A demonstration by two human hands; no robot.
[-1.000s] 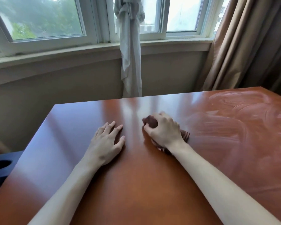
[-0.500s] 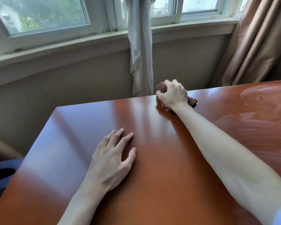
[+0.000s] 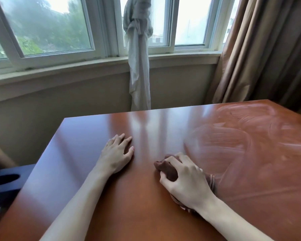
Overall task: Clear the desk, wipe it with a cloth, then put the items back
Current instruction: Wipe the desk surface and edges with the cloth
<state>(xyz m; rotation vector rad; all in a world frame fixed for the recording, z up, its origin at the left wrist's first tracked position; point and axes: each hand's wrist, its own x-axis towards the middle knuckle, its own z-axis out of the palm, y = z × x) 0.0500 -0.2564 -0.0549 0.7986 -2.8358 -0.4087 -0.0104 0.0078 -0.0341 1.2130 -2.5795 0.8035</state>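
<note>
The glossy reddish-brown desk [image 3: 146, 214] fills the lower view, and nothing lies on it but my hands and a cloth. My right hand [image 3: 186, 181] grips a bunched brown cloth [image 3: 167, 168] and presses it on the desk near the middle. Most of the cloth is hidden under my palm. My left hand [image 3: 116, 153] rests flat on the desk to the left of the cloth, fingers straight. Damp wipe streaks [image 3: 241, 136] cover the right half of the desk.
A wall with a window sill [image 3: 94, 66] runs behind the desk. A knotted white sheer curtain [image 3: 139, 66] hangs at its far edge, and tan drapes [image 3: 268, 49] hang at the back right. A dark blue object with a hole [image 3: 5, 180] sits left of the desk.
My right hand has pulled the cloth back from the far edge of the desk toward me. My left hand has stayed flat in about the same place.
</note>
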